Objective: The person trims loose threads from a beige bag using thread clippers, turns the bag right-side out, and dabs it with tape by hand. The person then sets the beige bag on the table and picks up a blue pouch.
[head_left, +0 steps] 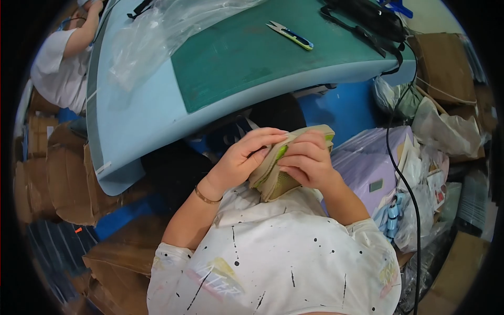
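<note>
A beige fabric pouch (274, 185) with bright green showing along its opening is held in front of my chest, close to the table's near edge. My left hand (250, 156) grips its left side, fingers curled over the top. On the other side, my right hand (311, 160) pinches the pouch near the green part, its fingertips bent inward. Part of the pouch is hidden behind my fingers. On the green mat (226, 68) beyond lies a pair of thread snips (290, 35) with a blue and yellow-green handle.
Clear plastic sheeting (152, 39) lies on the light blue table (123, 139). A black strapped bag (367, 18) sits at the far right. Cardboard boxes (71, 176) stand left; a purple bag (367, 163) and a hanging black cable (404, 181) are right. Another person (63, 63) is at upper left.
</note>
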Available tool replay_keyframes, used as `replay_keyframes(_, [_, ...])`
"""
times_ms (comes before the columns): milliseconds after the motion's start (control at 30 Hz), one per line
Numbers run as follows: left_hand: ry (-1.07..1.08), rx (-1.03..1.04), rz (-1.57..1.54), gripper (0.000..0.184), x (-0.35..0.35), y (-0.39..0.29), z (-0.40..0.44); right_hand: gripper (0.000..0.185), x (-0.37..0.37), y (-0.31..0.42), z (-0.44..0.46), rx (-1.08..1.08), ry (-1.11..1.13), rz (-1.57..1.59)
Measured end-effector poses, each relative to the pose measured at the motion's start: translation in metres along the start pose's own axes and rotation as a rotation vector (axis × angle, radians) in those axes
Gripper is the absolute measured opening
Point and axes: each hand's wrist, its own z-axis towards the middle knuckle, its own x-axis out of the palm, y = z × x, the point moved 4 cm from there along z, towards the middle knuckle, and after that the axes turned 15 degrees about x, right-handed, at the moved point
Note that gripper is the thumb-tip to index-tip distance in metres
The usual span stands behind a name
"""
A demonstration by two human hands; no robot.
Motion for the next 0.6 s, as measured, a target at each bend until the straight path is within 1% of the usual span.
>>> replay_keyframes(67, [-0.231, -0.210, -0.675, 0.034, 0.009, 0.000, -0.001, 0.017, -0.007, -0.005, 0.001, -0.005, -0.008, 0.029])
replay_keyframes(100, [-0.288, -0.360, -0.676, 0.032, 0.011, 0.003, -0.008, 0.017, -0.012, -0.011, 0.001, 0.033, -0.061, 0.057])
replay_keyframes(133, [-0.299, -0.354, -0.666, 0.032, 0.010, 0.007, -0.014, 0.017, -0.017, -0.017, 0.002, 0.071, -0.114, 0.084])
replay_keyframes(167, [-0.222, -0.406, -0.587, 0.033, 0.013, 0.018, -0.025, 0.013, -0.021, -0.021, 0.002, 0.080, -0.136, 0.107])
replay_keyframes(200, [-0.143, -0.457, -0.510, 0.033, 0.015, 0.025, -0.030, 0.013, -0.021, -0.023, 0.002, 0.069, -0.134, 0.109])
replay_keyframes(267, [-0.129, -0.424, -0.514, 0.034, 0.019, 0.029, -0.038, 0.009, -0.025, -0.033, 0.001, 0.194, -0.221, 0.213])
replay_keyframes(333, [-0.092, -0.467, -0.560, 0.032, 0.022, 0.021, -0.035, 0.006, -0.023, -0.037, 0.003, 0.205, -0.207, 0.231])
replay_keyframes(367, [-0.057, -0.470, -0.487, 0.029, 0.022, 0.017, -0.032, 0.005, -0.020, -0.038, 0.005, 0.224, -0.204, 0.274])
replay_keyframes(433, [-0.051, -0.458, -0.445, 0.027, 0.021, 0.011, -0.026, 0.005, -0.018, -0.041, 0.009, 0.242, -0.199, 0.318])
replay_keyframes(467, [-0.044, -0.449, -0.404, 0.026, 0.020, 0.007, -0.024, 0.005, -0.018, -0.045, 0.011, 0.269, -0.213, 0.392])
replay_keyframes(500, [-0.091, -0.455, -0.407, 0.023, 0.018, 0.001, -0.021, 0.005, -0.017, -0.049, 0.012, 0.295, -0.227, 0.466])
replay_keyframes(533, [-0.092, -0.455, -0.405, 0.023, 0.020, 0.003, -0.022, 0.005, -0.017, -0.052, 0.013, 0.293, -0.226, 0.467])
replay_keyframes(600, [-0.344, -0.474, -0.521, 0.021, 0.020, 0.014, -0.029, 0.006, -0.016, -0.061, 0.013, 0.329, -0.208, 0.504])
